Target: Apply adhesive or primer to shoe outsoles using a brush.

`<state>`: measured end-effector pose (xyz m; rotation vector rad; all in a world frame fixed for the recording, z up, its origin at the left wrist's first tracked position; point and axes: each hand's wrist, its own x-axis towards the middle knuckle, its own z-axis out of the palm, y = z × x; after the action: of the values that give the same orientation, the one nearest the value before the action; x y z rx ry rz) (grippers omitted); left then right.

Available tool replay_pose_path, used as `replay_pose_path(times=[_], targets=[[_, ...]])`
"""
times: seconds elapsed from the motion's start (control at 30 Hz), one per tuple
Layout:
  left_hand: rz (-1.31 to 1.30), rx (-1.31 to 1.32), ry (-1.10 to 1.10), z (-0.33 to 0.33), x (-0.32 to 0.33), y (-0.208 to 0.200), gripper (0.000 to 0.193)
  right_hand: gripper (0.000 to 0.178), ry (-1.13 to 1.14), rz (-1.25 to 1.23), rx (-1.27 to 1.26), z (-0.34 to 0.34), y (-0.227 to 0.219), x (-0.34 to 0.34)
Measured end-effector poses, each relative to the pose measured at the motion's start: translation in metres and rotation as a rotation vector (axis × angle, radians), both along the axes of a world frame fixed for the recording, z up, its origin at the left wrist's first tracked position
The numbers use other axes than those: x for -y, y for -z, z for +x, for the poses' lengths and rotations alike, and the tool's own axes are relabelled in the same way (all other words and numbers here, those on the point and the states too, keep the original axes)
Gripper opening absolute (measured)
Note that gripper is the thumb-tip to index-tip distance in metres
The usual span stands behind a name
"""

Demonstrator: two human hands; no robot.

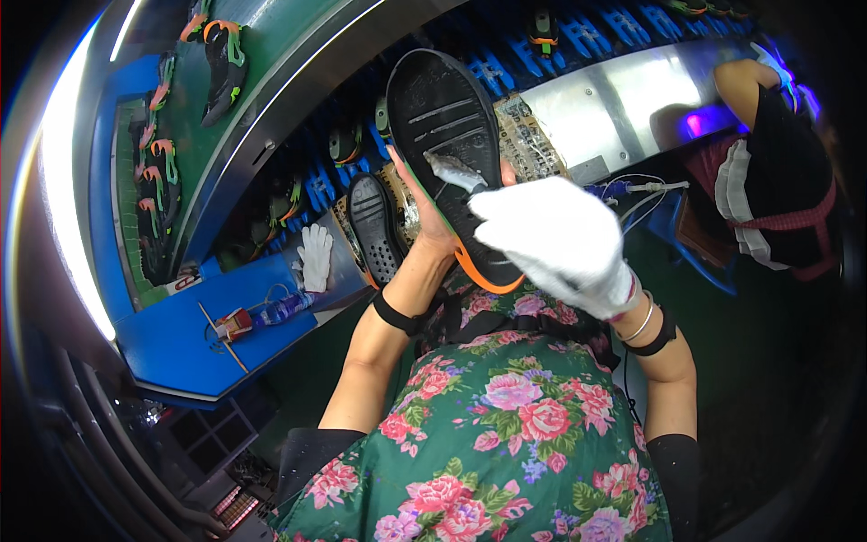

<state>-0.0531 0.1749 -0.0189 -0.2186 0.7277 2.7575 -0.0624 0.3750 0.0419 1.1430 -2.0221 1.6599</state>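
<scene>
A black shoe sole (442, 99) with an orange rim at its near end stands tilted up in front of me. My left hand (426, 217), bare, is closed round its left side, and fingertips show at the sole's right edge. On my right hand (555, 239) is a white glove; its fingers are closed round a brush (465, 178). The brush's pale, worn tip lies against the sole's inner face, near the middle ribs. Most of its handle is hidden in the glove. Beside my left wrist, a second black sole (370, 226) with a holed heel rests on a tape-wrapped surface.
On the blue side table (181, 348) lie a white glove (316, 256), a clear bottle (282, 309) and a red container with a stick (237, 325). Blue racks (623, 32) run beyond a metal ledge (623, 99). Shoe uppers (224, 68) sit at left; a co-worker (777, 181) is at right.
</scene>
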Motion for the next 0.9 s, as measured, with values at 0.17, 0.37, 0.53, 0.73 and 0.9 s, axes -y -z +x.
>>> replay_pose_path(times=[0.17, 0.37, 0.53, 0.73, 0.9], targets=[[0.075, -0.031, 0.164, -0.004, 0.008, -0.002, 0.119, 0.03, -0.081, 0.007, 0.081, 0.012, -0.005, 0.001], [0.085, -0.072, 0.073, -0.016, 0.006, -0.014, 0.124, 0.035, -0.082, 0.135, -0.049, 0.016, 0.0, -0.004], [0.074, -0.094, 0.056, -0.02, 0.01, -0.015, 0.126, 0.031, -0.15, 0.038, 0.05, 0.019, -0.004, -0.002], [0.03, -0.152, 0.058, -0.028, 0.013, -0.024, 0.123, 0.025, -0.049, 0.059, 0.03, 0.019, -0.002, 0.001], [0.115, -0.215, 0.078, -0.033, 0.017, -0.021, 0.127, 0.022, -0.082, -0.032, 0.255, 0.018, -0.004, 0.0]])
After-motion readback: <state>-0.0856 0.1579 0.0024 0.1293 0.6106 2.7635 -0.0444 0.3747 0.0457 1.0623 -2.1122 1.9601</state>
